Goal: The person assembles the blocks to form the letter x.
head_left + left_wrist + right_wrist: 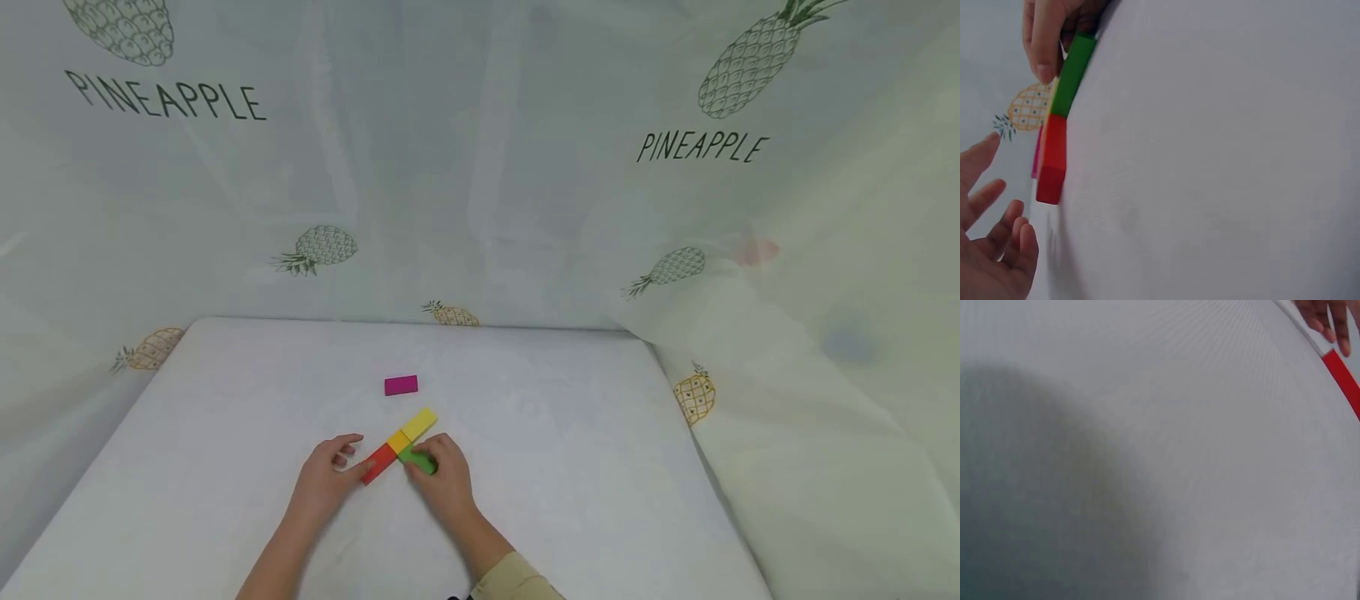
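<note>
In the head view a row of blocks lies diagonally on the white table: red (381, 462), orange (397, 442) and yellow (419, 424). A green block (422, 462) sits against the row's right side, close to the orange one. My right hand (448, 487) pinches that green block between thumb and fingers. Beside the red block is my left hand (324, 479), its thumb tip overlapping the block in the head view. From the left wrist, the fingers (985, 200) of this hand look loosely spread and hold nothing. The right wrist view catches only the red block's end (1342, 378) and some fingertips.
A magenta block (401, 385) lies alone farther back on the table (570, 467). Behind the table and along its sides hangs a pale sheet (480, 167) printed with pineapples.
</note>
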`<state>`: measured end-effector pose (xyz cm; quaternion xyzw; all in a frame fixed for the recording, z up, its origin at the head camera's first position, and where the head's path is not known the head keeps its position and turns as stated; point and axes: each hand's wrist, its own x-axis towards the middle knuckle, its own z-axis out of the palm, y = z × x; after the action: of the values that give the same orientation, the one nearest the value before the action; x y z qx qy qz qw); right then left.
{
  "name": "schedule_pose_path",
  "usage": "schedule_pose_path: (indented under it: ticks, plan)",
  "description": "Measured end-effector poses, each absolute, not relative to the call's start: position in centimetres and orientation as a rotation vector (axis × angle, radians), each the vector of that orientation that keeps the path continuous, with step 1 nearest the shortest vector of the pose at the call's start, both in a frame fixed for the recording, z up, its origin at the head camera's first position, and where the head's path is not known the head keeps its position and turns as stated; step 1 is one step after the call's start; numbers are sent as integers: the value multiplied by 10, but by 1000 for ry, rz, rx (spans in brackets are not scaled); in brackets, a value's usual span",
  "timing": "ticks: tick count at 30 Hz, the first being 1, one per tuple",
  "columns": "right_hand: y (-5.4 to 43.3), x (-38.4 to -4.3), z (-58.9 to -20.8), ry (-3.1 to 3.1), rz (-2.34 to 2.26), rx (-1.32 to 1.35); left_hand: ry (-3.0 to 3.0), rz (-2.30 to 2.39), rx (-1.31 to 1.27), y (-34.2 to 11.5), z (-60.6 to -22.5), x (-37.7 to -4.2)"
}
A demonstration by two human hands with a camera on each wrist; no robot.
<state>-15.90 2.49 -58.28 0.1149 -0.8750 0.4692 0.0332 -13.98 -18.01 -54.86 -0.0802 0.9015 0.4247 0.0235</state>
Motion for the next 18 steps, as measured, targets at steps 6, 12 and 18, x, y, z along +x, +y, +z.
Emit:
schedule_pose_path:
  ticks: [6, 12, 18]
  plan:
    - [27, -156, -581, -2675, 1487, 326, 2857, 1267, -129, -179, -536, -157]
    - [27, -157, -583, -2675, 1506, 307, 2920, 1174, 34, -181, -528, -177]
    - [26, -158, -587, -2657, 1507, 322, 2950, 1066, 210, -184, -517, -198]
